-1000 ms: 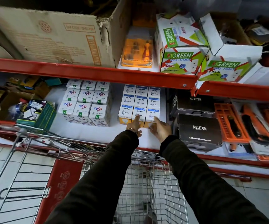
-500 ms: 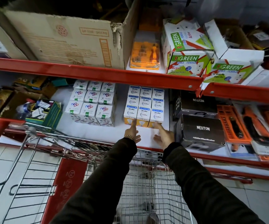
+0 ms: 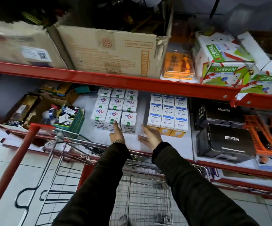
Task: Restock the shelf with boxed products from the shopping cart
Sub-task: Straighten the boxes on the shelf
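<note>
Two blocks of small white boxes stand on the white middle shelf [image 3: 132, 144]. The left block [image 3: 114, 108] has red and blue logos and green tags. The right block [image 3: 168, 115] has blue labels and yellow bulb pictures on its front. My left hand [image 3: 117, 136] points one finger at the front of the left block, fingertip at a front box. My right hand [image 3: 150, 137] is open, palm toward the gap between the blocks, holding nothing. The wire shopping cart [image 3: 141, 193] is below my arms; no boxes show in the part I can see.
Black Neuton boxes [image 3: 226, 141] sit right of the blue-label block, orange tool packs [image 3: 261, 136] beyond them. A green box of oddments [image 3: 70, 116] lies left. The upper red shelf [image 3: 115, 80] carries cardboard cartons [image 3: 109, 49], an orange case and R-Green boxes [image 3: 220, 62]. A red post [image 3: 13, 165] stands at left.
Both hands have left the front of the blue-label block and moved left. The left hand now points at the logo block. The view has swung left too.
</note>
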